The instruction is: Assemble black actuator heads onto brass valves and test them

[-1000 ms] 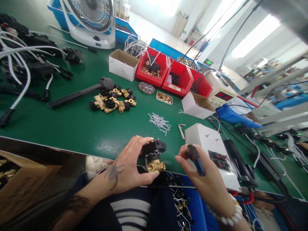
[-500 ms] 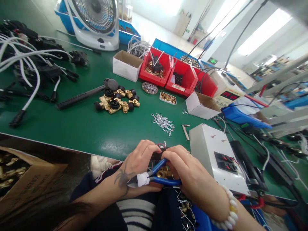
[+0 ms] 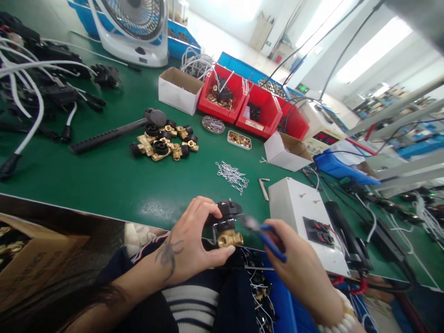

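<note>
My left hand grips a brass valve with a black housing on top, at the front edge of the bench. My right hand is closed round the blue handles of a pair of cutting pliers. Their blurred jaws point at the black housing from the right; whether they touch it I cannot tell. Beyond the hands lies a small heap of silvery wire clips. An L-shaped metal piece rests right of that heap.
A hammer lies by a cluster of brass fittings on the green bench. Red bins, a small tray and a white box stand behind. At right is a grey metal box; a fan stands far left.
The pliers have swung round from pointing left over the left wrist to pointing at the housing. My right hand has moved off the valve to the right, leaving it in the left hand.
</note>
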